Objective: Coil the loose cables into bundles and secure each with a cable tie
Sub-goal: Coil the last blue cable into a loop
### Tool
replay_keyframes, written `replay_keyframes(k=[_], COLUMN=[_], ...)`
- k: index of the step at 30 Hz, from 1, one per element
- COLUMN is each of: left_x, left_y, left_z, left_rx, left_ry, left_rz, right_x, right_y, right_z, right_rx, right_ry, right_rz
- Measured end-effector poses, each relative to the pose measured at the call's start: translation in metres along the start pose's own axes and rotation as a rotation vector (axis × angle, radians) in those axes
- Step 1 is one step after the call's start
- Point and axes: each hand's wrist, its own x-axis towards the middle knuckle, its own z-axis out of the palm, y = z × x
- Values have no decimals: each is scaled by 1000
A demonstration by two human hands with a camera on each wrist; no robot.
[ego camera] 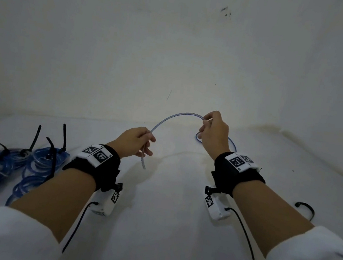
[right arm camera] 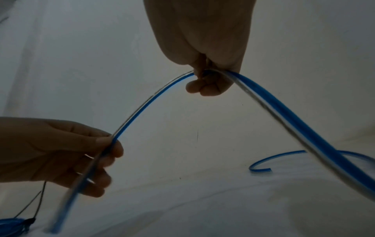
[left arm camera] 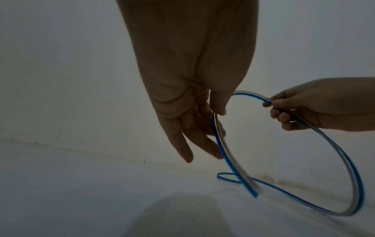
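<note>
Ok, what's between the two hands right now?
Only an arched stretch of the blue-and-clear cable, running from the left hand up to the right hand. Beneath it the white surface is bare; head view shows it.

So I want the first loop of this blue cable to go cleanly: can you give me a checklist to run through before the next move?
1. Left hand grips the cable near its end: ok.
2. Right hand grips it further along: ok.
3. Span between the hands arcs without kinks: ok.
4. Trailing cable on the sheet free of knots: ok, one open loop.
5. Spare cable tie within reach: cannot tell.
6. Finished bundles apart from this cable: ok.
</note>
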Motion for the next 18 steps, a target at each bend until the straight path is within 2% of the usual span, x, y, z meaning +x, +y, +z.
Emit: replay_keyframes(k=[4,8,11,13,16,18], left_x=[-4,-6,-11,-10,-5,-4], left_y=[7,14,16,18,23,26], left_z=[-5,-7,-5,-4,-3,-1], left_rx=[-106,-314,-300,-299,-398,-382], left_ry=[97,70,38,64,84,73], left_rz=[105,119,184,210,159,181], right_x=[-1,-4,-8,-12,-18,-22], right_y=[6,9,8,7,5,2], right_z=[2,3,8,13,20,22], right_rx=[-187,-454,-610,-679,-744,-743], right_ry=[-63,-137,-266,-370,-491,-563], right_rz=[-17,-67,-132,-165,-234,-292])
